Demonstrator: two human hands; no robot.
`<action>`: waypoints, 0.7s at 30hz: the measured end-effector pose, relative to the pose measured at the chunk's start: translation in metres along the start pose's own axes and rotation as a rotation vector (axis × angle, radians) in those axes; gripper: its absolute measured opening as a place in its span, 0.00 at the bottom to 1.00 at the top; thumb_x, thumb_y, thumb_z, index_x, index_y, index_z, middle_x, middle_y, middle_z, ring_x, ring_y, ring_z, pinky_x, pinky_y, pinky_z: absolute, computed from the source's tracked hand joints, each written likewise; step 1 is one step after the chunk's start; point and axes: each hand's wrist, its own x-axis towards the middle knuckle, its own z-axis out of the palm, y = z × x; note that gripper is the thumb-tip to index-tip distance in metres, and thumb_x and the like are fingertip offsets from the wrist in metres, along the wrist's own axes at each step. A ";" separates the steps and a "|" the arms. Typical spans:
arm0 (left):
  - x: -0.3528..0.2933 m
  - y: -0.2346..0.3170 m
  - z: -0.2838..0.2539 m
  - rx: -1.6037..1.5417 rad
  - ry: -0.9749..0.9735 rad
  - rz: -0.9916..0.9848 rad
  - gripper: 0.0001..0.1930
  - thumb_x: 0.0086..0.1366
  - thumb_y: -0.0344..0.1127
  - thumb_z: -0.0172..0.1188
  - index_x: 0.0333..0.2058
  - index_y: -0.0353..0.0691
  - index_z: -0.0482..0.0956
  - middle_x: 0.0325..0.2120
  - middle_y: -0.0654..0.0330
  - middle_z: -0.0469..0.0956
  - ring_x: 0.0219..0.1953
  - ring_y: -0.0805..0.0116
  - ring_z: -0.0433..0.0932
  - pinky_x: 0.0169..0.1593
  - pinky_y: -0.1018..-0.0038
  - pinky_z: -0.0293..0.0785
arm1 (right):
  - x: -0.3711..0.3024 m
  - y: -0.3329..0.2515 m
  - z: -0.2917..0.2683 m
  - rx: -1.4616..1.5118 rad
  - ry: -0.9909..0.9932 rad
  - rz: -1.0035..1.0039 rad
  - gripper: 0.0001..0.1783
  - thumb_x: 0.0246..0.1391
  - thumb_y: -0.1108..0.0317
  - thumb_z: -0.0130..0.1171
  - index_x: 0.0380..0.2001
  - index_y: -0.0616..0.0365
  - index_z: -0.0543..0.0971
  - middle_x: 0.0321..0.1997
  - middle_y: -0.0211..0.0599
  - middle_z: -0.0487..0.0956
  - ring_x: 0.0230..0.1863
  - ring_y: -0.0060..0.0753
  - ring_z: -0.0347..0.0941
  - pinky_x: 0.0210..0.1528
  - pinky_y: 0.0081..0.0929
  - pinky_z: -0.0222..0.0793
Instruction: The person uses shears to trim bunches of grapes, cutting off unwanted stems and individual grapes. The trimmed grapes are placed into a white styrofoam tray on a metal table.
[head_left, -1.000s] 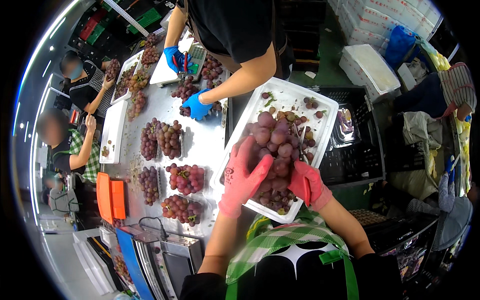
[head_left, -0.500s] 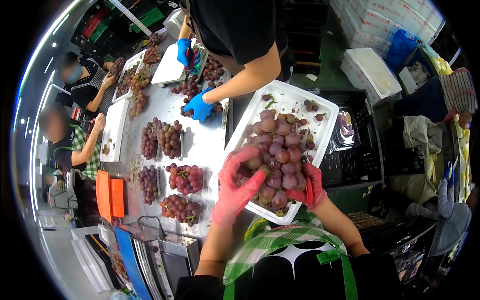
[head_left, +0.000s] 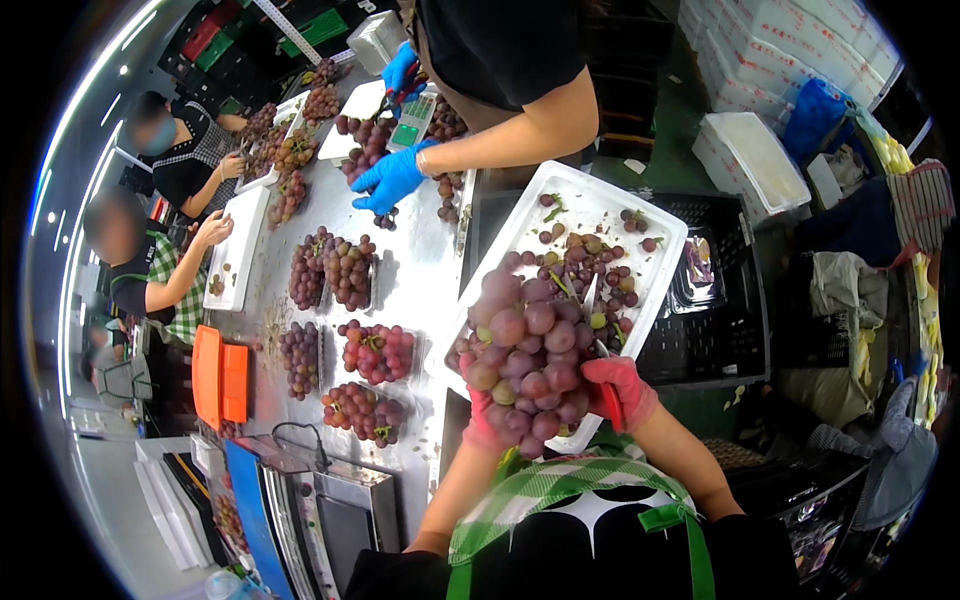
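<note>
A large bunch of reddish-purple grapes is raised in front of me. My left hand, in a pink glove, grips it from the left and below, its fingers mostly hidden behind the fruit. Close to the bunch's right side, my right hand, also gloved in pink, is closed around red-handled scissors. Their slim metal blades point away from me beside the grapes. Beneath lies a white foam tray with smaller clusters and loose grapes in it.
On the metal table to the left, several grape bunches sit in clear packs. Across from me a co-worker's blue-gloved hand is near grapes and a scale. An orange box and black crate flank the workspace.
The bunch has come up and towards me out of the tray. My left hand has shifted lower, now largely behind the grapes. The co-worker's blue hand has moved away from me.
</note>
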 end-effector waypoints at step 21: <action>0.008 0.015 0.004 -0.015 -0.166 -0.041 0.28 0.64 0.42 0.43 0.60 0.43 0.49 0.55 0.59 0.59 0.43 0.60 0.71 0.44 0.68 0.73 | -0.027 -0.064 0.091 -2.202 0.270 -0.267 0.26 0.42 0.64 0.63 0.46 0.57 0.69 0.33 0.36 0.73 0.27 0.35 0.70 0.33 0.29 0.66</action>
